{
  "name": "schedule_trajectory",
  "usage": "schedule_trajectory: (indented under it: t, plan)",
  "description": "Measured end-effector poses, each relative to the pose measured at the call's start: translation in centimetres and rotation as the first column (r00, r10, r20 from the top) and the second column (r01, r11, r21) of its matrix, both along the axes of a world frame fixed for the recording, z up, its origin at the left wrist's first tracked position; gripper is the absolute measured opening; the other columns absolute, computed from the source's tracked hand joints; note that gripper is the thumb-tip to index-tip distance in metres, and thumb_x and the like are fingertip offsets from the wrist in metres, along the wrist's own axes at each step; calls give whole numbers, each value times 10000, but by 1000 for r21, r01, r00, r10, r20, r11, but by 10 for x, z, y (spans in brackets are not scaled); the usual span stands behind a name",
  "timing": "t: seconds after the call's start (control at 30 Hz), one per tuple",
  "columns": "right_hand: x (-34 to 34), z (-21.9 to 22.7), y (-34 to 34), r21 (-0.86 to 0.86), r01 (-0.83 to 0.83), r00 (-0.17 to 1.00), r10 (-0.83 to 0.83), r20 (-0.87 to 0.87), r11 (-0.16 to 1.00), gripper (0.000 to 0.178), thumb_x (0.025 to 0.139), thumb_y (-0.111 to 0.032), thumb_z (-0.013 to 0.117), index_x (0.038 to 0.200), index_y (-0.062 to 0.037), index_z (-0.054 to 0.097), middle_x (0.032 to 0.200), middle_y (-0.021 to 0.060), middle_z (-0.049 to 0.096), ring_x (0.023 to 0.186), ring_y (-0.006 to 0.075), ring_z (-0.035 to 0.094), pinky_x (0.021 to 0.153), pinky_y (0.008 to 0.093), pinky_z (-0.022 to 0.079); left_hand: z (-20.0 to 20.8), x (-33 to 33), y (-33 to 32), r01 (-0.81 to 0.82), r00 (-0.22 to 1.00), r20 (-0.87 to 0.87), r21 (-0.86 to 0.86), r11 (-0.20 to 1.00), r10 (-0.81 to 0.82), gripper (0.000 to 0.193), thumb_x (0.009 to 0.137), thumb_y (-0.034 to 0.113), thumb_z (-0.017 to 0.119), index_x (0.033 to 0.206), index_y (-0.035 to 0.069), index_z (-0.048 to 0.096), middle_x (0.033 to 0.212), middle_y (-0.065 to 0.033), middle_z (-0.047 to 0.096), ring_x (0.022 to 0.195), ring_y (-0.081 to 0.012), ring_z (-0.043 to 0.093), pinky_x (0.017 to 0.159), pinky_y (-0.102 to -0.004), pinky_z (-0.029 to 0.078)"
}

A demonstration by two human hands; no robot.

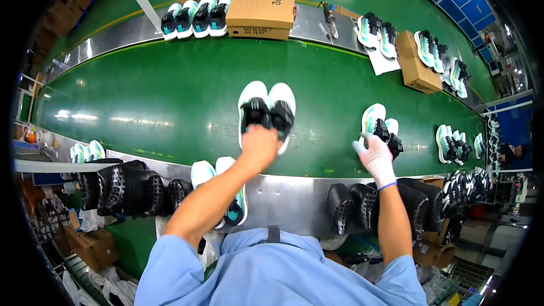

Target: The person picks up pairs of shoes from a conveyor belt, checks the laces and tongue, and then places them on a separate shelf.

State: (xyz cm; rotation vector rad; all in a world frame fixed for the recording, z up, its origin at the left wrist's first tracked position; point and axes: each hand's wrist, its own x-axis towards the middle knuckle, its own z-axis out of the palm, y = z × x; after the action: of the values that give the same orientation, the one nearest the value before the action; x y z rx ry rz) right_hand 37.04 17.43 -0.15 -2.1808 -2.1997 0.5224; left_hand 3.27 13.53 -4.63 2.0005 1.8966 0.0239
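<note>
My bare left hand is closed on the heel ends of a white and mint pair of sneakers with black uppers. Their toes point away from me over the green conveyor belt. On the right, my right hand, in a white striped glove, grips the heel end of a similar pair of sneakers. Its thumb lies along the left side; the other fingertips are partly hidden behind the shoes. Another pair of sneakers stands on the near metal ledge, partly covered by my left forearm.
Black shoe-shaped forms line the near ledge on both sides. Along the far ledge stand several sneakers, a brown shoebox, a tool and another carton. More sneakers sit on the belt farther right.
</note>
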Motion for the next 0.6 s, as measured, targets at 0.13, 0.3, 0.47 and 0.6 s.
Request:
schedule_trajectory:
  t: [0.13,0.3,0.47,0.6]
  plan:
    - [-50,8,-47,77,-256,873,265,-410,963,347,937,-249,669,1191,-17,716,1117,222,738,1044,396,712,956,439,562,16,33,-119,125,991,51,17,992,-126,327,856,416,794,976,114,757,969,-175,664,986,-355,642,714,-467,579]
    - [-105,3,-104,16,-552,718,485,-499,834,225,906,-122,681,1114,-47,725,1049,200,714,1001,403,682,904,453,551,1,31,-241,122,988,100,-4,992,-121,290,816,378,807,960,128,777,1002,-122,628,1052,-318,588,750,-478,509]
    - [-132,-21,-142,135,-797,497,767,-407,588,472,840,-113,663,1309,-78,637,1242,223,676,1161,437,618,1043,497,505,-5,34,-296,96,991,98,-84,992,-87,310,814,338,805,1072,168,782,1108,-123,616,1139,-318,551,870,-486,484]
    - [-130,-24,-160,59,-679,679,657,-329,732,472,871,-152,682,1327,-46,618,1256,212,679,1187,420,624,1053,487,505,41,23,-317,-80,970,239,152,985,42,408,792,274,836,1158,136,720,1287,-147,606,1224,-348,537,894,-497,482]
